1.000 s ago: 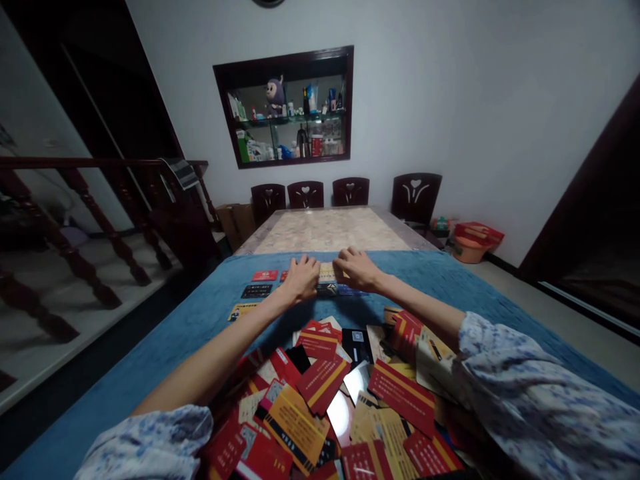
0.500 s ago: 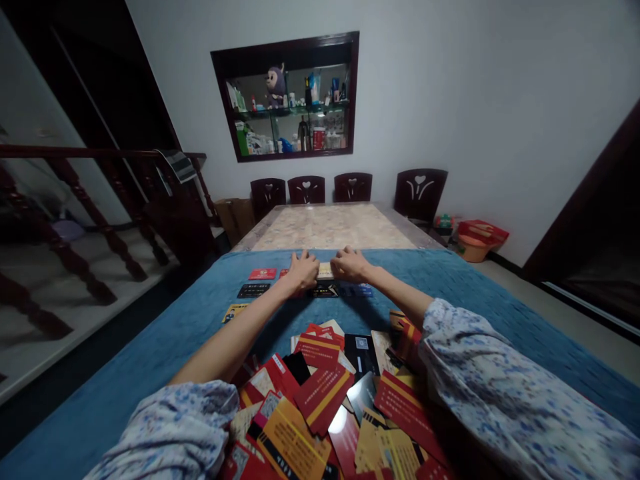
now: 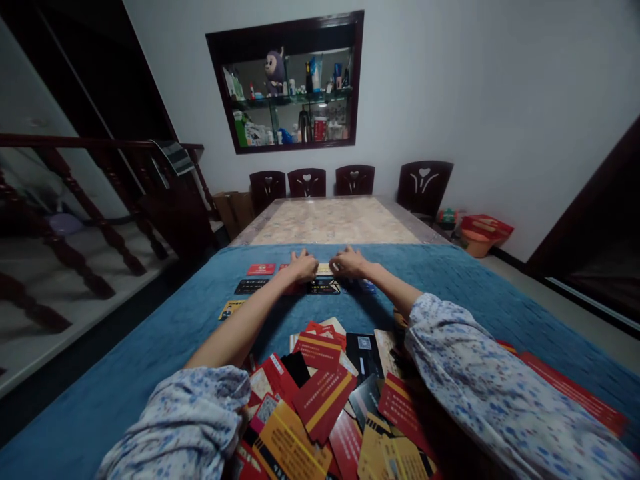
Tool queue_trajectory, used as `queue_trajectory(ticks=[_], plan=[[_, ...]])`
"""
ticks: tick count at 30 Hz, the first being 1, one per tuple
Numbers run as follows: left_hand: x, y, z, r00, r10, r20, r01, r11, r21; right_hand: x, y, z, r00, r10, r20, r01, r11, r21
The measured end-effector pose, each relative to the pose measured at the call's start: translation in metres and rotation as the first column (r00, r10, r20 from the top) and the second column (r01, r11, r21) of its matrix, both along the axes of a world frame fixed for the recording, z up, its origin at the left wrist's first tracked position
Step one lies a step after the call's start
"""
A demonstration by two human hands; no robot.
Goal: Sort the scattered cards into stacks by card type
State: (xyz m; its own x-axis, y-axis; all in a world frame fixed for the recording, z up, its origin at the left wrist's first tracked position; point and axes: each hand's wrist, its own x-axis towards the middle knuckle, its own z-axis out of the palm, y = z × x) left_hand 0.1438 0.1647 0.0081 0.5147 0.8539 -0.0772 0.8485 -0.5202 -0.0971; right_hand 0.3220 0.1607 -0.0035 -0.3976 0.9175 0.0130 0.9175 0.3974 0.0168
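Both arms reach forward over the blue cloth [image 3: 170,347]. My left hand [image 3: 302,266] and my right hand [image 3: 349,263] are at the two ends of a cream card [image 3: 324,269], their fingers bent down around it. Fingertips are partly hidden behind the knuckles. Close below the hands lie a black card [image 3: 324,287] with gold marks and a partly covered blue card [image 3: 369,286]. To the left of my left hand are a red card [image 3: 261,269], a black card [image 3: 250,287] and a yellow card [image 3: 231,309]. Between my forearms spreads a loose heap of cards [image 3: 325,400].
Red cards [image 3: 570,387] lie beyond my right sleeve. The far half of the table [image 3: 335,220] has a beige top, with several dark chairs [image 3: 355,180] behind it. A stair railing [image 3: 75,227] stands at left, an orange bin [image 3: 475,245] at right.
The view has shifted slightly, and red cards now show beyond my right sleeve. Both hands stay at the cream card, with little visible movement.
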Motion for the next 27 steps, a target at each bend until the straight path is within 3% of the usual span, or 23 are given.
queue_trajectory(ticks=[10, 20, 27], plan=[[0.0, 0.004, -0.003, 0.999, 0.018, -0.041, -0.019, 1.0, -0.011, 0.003, 0.01, -0.004, 0.998, 0.061, 0.014, -0.061, 0.997, -0.038], [0.003, 0.005, -0.007, 0.996, 0.07, -0.049, -0.071, 0.997, -0.025, -0.002, 0.001, 0.006, 0.998, 0.037, 0.05, -0.035, 0.998, -0.049], [0.004, -0.002, -0.001, 0.998, 0.04, -0.041, -0.041, 0.998, -0.036, -0.001, -0.001, 0.005, 0.996, 0.069, 0.064, -0.067, 0.997, -0.023]])
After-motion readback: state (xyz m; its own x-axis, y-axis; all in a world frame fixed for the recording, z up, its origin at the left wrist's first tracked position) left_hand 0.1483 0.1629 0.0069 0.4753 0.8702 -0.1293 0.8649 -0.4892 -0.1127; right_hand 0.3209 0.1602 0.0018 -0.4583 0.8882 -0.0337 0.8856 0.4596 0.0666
